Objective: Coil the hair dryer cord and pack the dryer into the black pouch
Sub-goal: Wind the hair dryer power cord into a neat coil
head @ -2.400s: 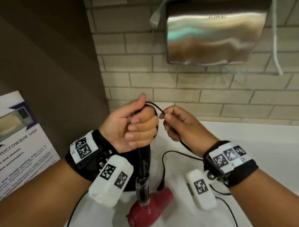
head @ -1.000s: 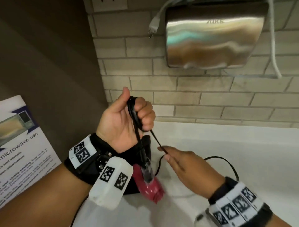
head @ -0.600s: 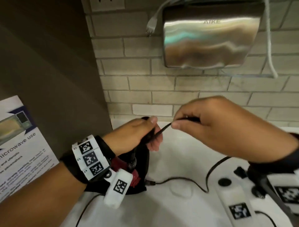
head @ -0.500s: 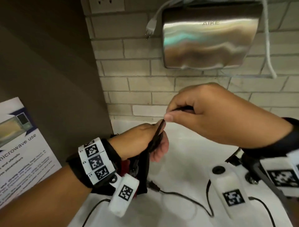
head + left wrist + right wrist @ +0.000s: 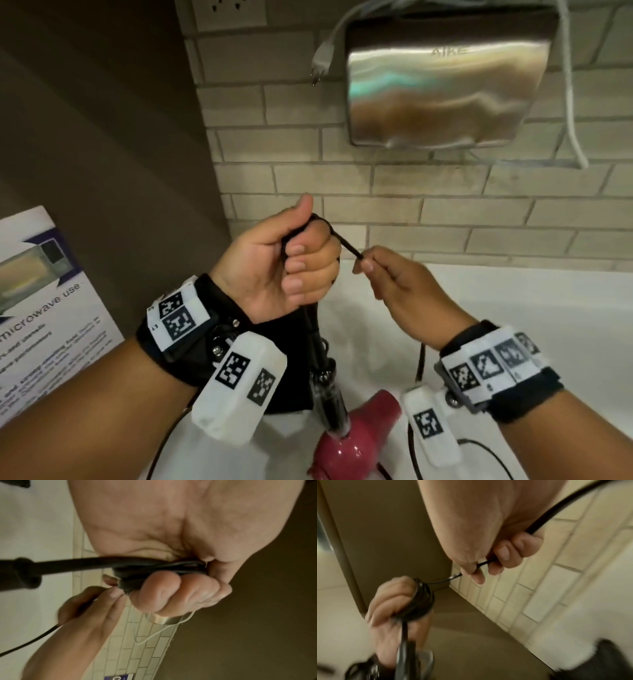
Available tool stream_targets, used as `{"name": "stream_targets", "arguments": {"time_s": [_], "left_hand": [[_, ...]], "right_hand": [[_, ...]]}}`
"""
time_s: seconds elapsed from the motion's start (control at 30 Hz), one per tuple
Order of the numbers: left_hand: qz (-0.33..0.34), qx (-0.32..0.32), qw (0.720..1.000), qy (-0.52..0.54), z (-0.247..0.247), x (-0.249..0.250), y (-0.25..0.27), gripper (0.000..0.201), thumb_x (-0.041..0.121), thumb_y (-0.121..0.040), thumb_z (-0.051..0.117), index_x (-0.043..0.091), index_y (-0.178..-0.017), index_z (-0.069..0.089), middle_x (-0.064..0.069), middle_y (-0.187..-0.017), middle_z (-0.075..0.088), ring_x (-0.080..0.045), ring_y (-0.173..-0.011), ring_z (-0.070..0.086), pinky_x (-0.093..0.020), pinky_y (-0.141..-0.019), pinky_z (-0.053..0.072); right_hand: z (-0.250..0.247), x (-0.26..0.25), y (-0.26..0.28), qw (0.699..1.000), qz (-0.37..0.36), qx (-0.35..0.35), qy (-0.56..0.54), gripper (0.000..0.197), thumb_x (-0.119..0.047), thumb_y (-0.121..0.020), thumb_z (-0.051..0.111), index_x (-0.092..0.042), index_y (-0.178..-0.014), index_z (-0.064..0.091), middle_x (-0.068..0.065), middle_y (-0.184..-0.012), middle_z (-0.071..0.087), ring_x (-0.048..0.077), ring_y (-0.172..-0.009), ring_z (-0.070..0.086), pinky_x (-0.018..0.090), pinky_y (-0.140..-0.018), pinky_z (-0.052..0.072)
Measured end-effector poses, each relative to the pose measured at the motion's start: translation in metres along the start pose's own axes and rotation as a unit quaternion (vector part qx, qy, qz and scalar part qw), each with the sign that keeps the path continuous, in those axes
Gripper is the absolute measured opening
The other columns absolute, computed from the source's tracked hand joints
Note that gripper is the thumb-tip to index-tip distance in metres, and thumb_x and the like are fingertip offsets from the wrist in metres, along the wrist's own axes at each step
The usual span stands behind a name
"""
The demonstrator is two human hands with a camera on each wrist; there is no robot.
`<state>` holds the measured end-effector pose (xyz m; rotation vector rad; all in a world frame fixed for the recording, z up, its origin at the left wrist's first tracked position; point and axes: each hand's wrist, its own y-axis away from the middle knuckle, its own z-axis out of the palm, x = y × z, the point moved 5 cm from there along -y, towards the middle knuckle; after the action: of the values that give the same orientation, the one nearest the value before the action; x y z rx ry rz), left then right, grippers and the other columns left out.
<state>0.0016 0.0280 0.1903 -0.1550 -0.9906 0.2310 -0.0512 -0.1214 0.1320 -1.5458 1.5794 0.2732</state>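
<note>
The black cord (image 5: pixel 346 244) is gathered in loops inside the left hand (image 5: pixel 277 270), at the centre of the head view; the hand's fingers (image 5: pixel 301 263) are clenched round the loops, thumb up. In the left wrist view several strands of cord (image 5: pixel 154 566) lie pressed between palm and curled fingers. From the top of that fist a short taut stretch of cord runs to the right, where the right hand (image 5: pixel 404 291) pinches it between thumb and fingertips; the right wrist view shows the same pinch, with the cord (image 5: pixel 547 515) passing through the hand and out behind it. Below the left fist the cord drops straight down to the red hair dryer (image 5: pixel 356 442), at the bottom centre of the frame, handle end up; whether it hangs or rests on the white surface (image 5: pixel 548 301) cannot be told. The black pouch (image 5: pixel 287 346) lies on the surface behind the left wrist, just left of the dryer. Slack cord trails on the surface below the right wrist.

On the brick wall (image 5: pixel 445 212), upper right, hangs a steel hand dryer (image 5: pixel 442 85) with a loose grey plug (image 5: pixel 322 58) beside it. A printed microwave notice (image 5: pixel 44 301) leans at the left edge.
</note>
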Motion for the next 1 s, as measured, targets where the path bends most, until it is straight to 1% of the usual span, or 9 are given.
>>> {"name": "stream_targets", "arguments": {"time_s": [0.2, 0.3, 0.4, 0.5, 0.63, 0.73, 0.87, 0.93, 1.0], "left_hand": [[0.020, 0.060, 0.997, -0.040, -0.014, 0.000, 0.001, 0.052, 0.042, -0.101, 0.030, 0.007, -0.070, 0.051, -0.006, -0.065, 0.044, -0.020, -0.057, 0.046, -0.031, -0.053, 0.037], [0.073, 0.103, 0.990, -0.065, -0.023, 0.003, -0.002, 0.050, 0.039, -0.100, 0.033, 0.001, -0.088, 0.063, -0.016, -0.089, 0.064, -0.035, -0.096, 0.067, -0.042, -0.090, 0.055], [0.114, 0.156, 0.968, -0.161, -0.035, 0.005, -0.005, 0.049, 0.035, -0.104, 0.028, -0.002, -0.101, 0.060, -0.026, -0.119, 0.063, -0.040, -0.130, 0.054, -0.047, -0.114, 0.038], [0.102, 0.213, 0.914, -0.330, -0.037, -0.001, -0.008, 0.046, 0.035, -0.105, 0.031, 0.004, -0.099, 0.065, -0.020, -0.116, 0.069, -0.033, -0.121, 0.062, -0.044, -0.109, 0.044], [0.001, 0.203, 0.784, -0.586, -0.029, -0.016, -0.010, 0.053, 0.044, -0.103, 0.032, 0.009, -0.082, 0.065, 0.000, -0.074, 0.067, -0.013, -0.075, 0.063, -0.032, -0.081, 0.048], [-0.073, 0.155, 0.792, -0.586, -0.027, -0.026, -0.012, 0.065, 0.057, -0.098, 0.022, 0.009, -0.078, 0.062, -0.003, -0.070, 0.063, -0.016, -0.066, 0.061, -0.036, -0.073, 0.052], [-0.205, 0.126, 0.779, -0.578, -0.032, -0.034, -0.011, 0.075, 0.075, -0.085, 0.027, 0.010, -0.080, 0.064, -0.005, -0.073, 0.062, -0.017, -0.063, 0.059, -0.034, -0.066, 0.052], [-0.244, 0.096, 0.751, -0.606, -0.035, -0.034, -0.010, 0.063, 0.072, -0.083, 0.044, 0.013, -0.073, 0.063, -0.001, -0.066, 0.061, -0.017, -0.057, 0.058, -0.033, -0.061, 0.052], [-0.259, 0.070, 0.784, -0.561, -0.036, -0.036, -0.007, 0.049, 0.057, -0.090, 0.053, 0.013, -0.067, 0.058, -0.003, -0.061, 0.056, -0.017, -0.050, 0.053, -0.033, -0.055, 0.047]], "right_hand": [[0.027, 0.009, 0.039, 0.995, 0.018, -0.041, 0.085, 0.024, -0.045, -0.104, 0.037, -0.035, -0.108, 0.058, -0.001, -0.067, 0.064, 0.013, -0.061, 0.058, 0.040, -0.068, 0.055], [0.031, -0.005, 0.050, 0.991, 0.020, -0.081, 0.108, 0.023, -0.040, -0.105, 0.041, -0.037, -0.120, 0.058, -0.018, -0.061, 0.061, 0.003, -0.055, 0.055, 0.024, -0.059, 0.050], [0.029, -0.028, 0.055, 0.985, 0.044, -0.157, 0.064, 0.024, -0.029, -0.105, 0.046, -0.033, -0.125, 0.059, -0.032, -0.054, 0.057, -0.004, -0.045, 0.052, 0.012, -0.048, 0.039], [0.010, -0.056, 0.046, 0.981, 0.000, -0.142, 0.134, 0.017, -0.031, -0.104, 0.048, -0.025, -0.102, 0.064, -0.012, -0.060, 0.056, -0.001, -0.055, 0.057, 0.016, -0.051, 0.041], [-0.026, -0.085, 0.026, 0.960, -0.059, -0.102, 0.252, 0.018, -0.046, -0.094, 0.057, -0.037, -0.095, 0.073, -0.016, -0.076, 0.069, 0.005, -0.073, 0.063, 0.023, -0.065, 0.050], [-0.040, -0.092, 0.012, 0.946, -0.080, -0.147, 0.276, 0.019, -0.054, -0.086, 0.058, -0.048, -0.094, 0.075, -0.023, -0.078, 0.071, 0.000, -0.075, 0.064, 0.020, -0.067, 0.051], [-0.054, -0.086, -0.006, 0.941, -0.122, -0.141, 0.283, 0.008, -0.040, -0.089, 0.069, -0.035, -0.094, 0.072, -0.013, -0.070, 0.065, 0.002, -0.068, 0.059, 0.021, -0.063, 0.049], [-0.058, -0.086, -0.010, 0.944, -0.148, -0.128, 0.267, 0.007, -0.040, -0.088, 0.070, -0.034, -0.089, 0.066, -0.008, -0.058, 0.054, 0.007, -0.064, 0.053, 0.018, -0.056, 0.040], [-0.058, -0.082, -0.015, 0.951, -0.157, -0.130, 0.234, 0.008, -0.039, -0.088, 0.070, -0.033, -0.088, 0.065, -0.004, -0.058, 0.053, 0.012, -0.064, 0.052, 0.021, -0.057, 0.041]]}}
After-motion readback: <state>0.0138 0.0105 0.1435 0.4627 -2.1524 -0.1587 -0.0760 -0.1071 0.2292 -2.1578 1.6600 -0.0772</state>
